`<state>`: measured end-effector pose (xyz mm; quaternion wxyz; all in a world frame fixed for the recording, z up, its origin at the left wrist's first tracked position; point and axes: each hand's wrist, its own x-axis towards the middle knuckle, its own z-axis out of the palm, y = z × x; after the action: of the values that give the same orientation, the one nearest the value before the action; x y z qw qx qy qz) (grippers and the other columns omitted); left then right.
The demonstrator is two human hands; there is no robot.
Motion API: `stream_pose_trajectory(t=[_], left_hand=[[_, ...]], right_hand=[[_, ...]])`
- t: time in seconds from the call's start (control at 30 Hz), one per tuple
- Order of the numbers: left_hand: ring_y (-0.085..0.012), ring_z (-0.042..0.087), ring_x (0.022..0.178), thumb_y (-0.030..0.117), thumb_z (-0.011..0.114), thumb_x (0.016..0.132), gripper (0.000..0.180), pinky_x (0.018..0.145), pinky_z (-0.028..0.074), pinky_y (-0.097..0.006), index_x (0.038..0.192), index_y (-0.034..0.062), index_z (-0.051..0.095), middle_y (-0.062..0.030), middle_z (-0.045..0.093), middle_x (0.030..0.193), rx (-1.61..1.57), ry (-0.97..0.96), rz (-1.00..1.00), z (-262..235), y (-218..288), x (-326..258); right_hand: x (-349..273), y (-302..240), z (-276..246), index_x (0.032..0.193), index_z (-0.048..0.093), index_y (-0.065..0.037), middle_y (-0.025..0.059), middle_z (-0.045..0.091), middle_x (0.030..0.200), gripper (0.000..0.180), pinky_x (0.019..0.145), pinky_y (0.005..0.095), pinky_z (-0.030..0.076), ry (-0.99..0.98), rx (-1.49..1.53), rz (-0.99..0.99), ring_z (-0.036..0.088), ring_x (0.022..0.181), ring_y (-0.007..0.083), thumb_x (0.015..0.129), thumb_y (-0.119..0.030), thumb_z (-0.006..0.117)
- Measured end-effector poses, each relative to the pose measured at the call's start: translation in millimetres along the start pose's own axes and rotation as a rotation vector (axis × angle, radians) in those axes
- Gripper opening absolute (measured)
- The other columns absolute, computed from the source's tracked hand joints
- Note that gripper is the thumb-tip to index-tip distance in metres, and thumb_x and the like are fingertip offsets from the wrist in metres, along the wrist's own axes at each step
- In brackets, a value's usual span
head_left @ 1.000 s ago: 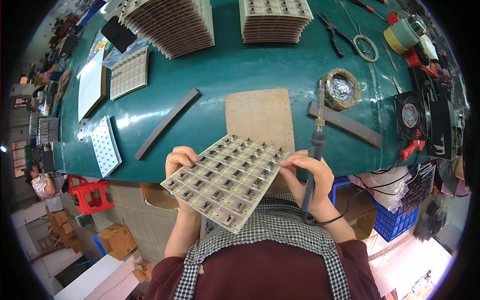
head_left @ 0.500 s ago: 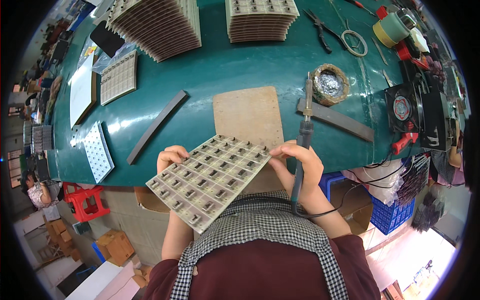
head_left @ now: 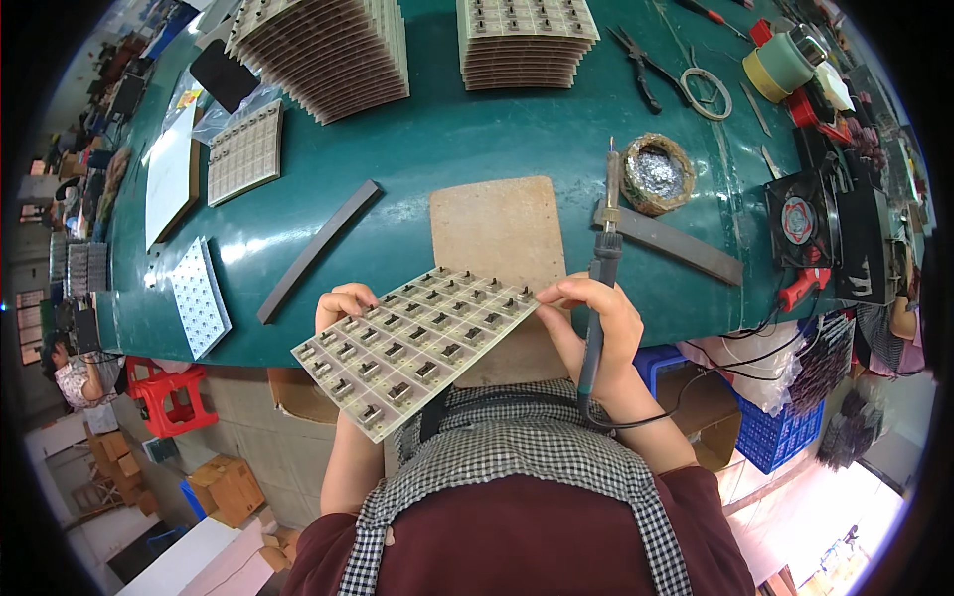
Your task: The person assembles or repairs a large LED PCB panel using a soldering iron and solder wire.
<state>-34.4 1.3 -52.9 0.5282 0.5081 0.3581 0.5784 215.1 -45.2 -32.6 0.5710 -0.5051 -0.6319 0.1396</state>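
Note:
A beige circuit board panel, set with rows of small dark switch-like parts, is held tilted in front of my body. My left hand grips its far left edge, fingers closed over the rim. At the panel's right corner, my right hand pinches the edge between thumb and finger. A soldering iron also rests in my right hand, tip pointing away from me, its cable running back along the forearm. Beyond the panel lies a tan wooden board, partly covered by it. Near the iron's tip stands a round pot of solder.
Two stacks of panels, a tall one and a shorter one, stand at the back. Dark bars lie left and right. Pliers, a tape roll and a small fan are at the right.
The panel's near edge has come up and away from my body, so the panel looks flatter in view. Both hands keep their hold. The whole view has shifted slightly.

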Motion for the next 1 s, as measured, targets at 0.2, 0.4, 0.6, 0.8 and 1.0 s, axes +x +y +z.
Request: stream_pose_trajectory(t=[0.2,0.4,0.6,0.8,1.0], left_hand=[[-0.0103,0.047,0.081,0.032,0.061,0.085,0.03,0.075,0.048,-0.025,0.088,0.0088,0.042,-0.0076,0.046,0.091,0.088,0.046,-0.019,9.4,8.2,3.5],[-0.0102,0.046,0.08,0.034,0.059,0.085,0.03,0.074,0.047,-0.024,0.087,0.0096,0.041,-0.0072,0.046,0.09,0.068,0.042,-0.044,13.9,11.8,7.7],[-0.0107,0.047,0.078,0.028,0.062,0.087,0.027,0.072,0.045,-0.024,0.086,0.0058,0.046,-0.0107,0.053,0.091,0.032,0.041,0.016,9.0,4.9,4.6],[-0.0133,0.048,0.082,0.026,0.061,0.087,0.024,0.078,0.041,-0.025,0.084,0.0066,0.047,-0.0099,0.052,0.092,0.09,-0.046,0.016,9.2,7.0,-1.8],[-0.0141,0.049,0.084,0.018,0.063,0.084,0.019,0.078,0.041,-0.026,0.084,0.0061,0.048,-0.011,0.053,0.094,0.073,-0.089,0.016,9.9,8.7,-3.9]], right_hand=[[2.0,-0.2,0.5,0.103,0.056,-0.006,0.0066,0.065,0.08,0.044,0.058,0.0288,0.049,0.006,-0.002,0.018,0.063,0.07,0.0223,0.064,0.007,0.073],[5.3,-1.0,0.1,0.103,0.056,-0.006,0.0071,0.066,0.081,0.045,0.059,0.0297,0.05,0.01,0.007,0.014,0.064,0.072,0.0223,0.063,0.008,0.073],[6.9,-1.7,-5.3,0.105,0.054,-0.005,0.0098,0.068,0.085,0.043,0.064,0.0261,0.052,-0.095,-0.025,-0.003,0.066,0.078,0.0184,0.068,0.01,0.07],[4.7,4.5,-13.5,0.104,0.055,-0.006,0.0093,0.068,0.088,0.041,0.063,0.0279,0.052,-0.166,-0.097,-0.05,0.066,0.078,0.0214,0.069,0.009,0.069],[-2.1,7.2,-16.0,0.103,0.055,-0.006,0.0093,0.068,0.089,0.04,0.063,0.0278,0.051,-0.188,-0.117,-0.079,0.066,0.077,0.0219,0.069,0.009,0.069]])
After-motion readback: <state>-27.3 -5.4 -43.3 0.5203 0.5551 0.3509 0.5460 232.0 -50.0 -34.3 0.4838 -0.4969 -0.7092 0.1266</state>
